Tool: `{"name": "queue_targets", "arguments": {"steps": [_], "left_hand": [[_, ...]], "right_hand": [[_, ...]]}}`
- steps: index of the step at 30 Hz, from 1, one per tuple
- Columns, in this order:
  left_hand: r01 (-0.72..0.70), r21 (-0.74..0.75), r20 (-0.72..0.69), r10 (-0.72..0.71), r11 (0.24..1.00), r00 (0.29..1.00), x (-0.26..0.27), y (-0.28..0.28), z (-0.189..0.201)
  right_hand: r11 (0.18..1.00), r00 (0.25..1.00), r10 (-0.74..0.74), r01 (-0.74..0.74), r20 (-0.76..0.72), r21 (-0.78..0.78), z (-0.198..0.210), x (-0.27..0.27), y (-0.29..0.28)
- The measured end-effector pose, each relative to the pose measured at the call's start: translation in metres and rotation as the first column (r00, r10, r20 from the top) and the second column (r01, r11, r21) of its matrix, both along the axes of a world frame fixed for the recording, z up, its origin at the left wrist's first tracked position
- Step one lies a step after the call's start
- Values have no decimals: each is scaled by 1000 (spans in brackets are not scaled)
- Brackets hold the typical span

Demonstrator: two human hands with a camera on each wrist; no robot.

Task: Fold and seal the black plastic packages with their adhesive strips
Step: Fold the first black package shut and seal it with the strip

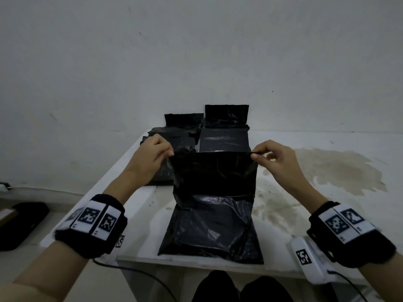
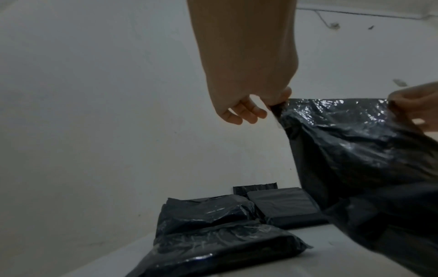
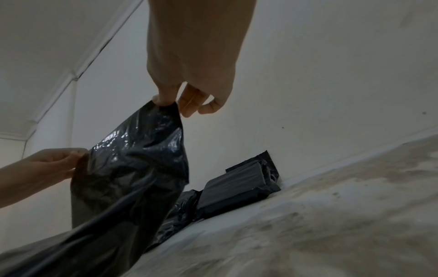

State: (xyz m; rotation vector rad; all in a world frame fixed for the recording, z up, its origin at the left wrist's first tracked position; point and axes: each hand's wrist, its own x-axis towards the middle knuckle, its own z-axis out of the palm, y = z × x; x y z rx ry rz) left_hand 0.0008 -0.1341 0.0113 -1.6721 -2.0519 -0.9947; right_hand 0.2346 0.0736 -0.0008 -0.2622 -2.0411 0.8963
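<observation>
A black plastic package (image 1: 212, 227) lies at the near edge of the white table (image 1: 327, 192), its filled body flat and its flap (image 1: 214, 171) lifted upright. My left hand (image 1: 169, 154) pinches the flap's top left corner between thumb and forefinger. My right hand (image 1: 254, 155) pinches the top right corner the same way. In the left wrist view the left hand (image 2: 277, 104) grips the glossy flap (image 2: 343, 135), stretched across to the right hand (image 2: 393, 102). The right wrist view shows the right hand (image 3: 166, 102) holding the flap (image 3: 137, 153), with the left hand (image 3: 79, 156) at its far corner.
Several other black packages (image 1: 172, 140) lie behind on the left, and flat folded ones (image 1: 224, 140) are stacked against the wall (image 1: 196, 51). The table's right part (image 1: 340, 171) is stained. A dark case (image 1: 19, 223) lies on the floor to the left. A cable (image 1: 139, 272) hangs below the table.
</observation>
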Motion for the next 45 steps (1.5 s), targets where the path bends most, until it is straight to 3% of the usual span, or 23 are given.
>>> {"name": "queue_targets", "arguments": {"steps": [2,8,12,16,21,24,28,33,38,45], "left_hand": [[18,-17,-61,-19,1000,998,-2,-1,0],[-4,-130,-156,-16,992,988,0,-4,7],[19,-157,-169,-46,987,985,2,5,4],[33,-174,-195,-68,984,978,2,11,1],[-6,-235,-243,-52,972,969,-1,10,3],[-30,-283,-270,-49,959,962,-1,10,5],[-25,-370,-116,-19,929,993,0,12,9],[-51,-184,56,63,982,996,8,14,11],[-83,-164,140,107,983,984,10,15,10],[-20,-39,318,31,999,948,12,11,18]], "right_hand": [[996,1000,-18,16,19,82,0,2,0],[994,995,-8,-3,102,108,5,2,0],[993,964,101,-111,248,28,10,-1,-7],[987,911,-18,-50,413,153,8,-12,-2],[994,894,-15,-34,449,100,13,-12,4],[982,877,-62,-31,477,185,11,-12,7],[968,857,-100,-34,505,250,11,-10,7],[955,868,-69,-85,493,283,17,-8,7],[964,824,-143,-10,548,266,18,-7,9],[975,955,-152,103,254,196,27,-2,5]]}}
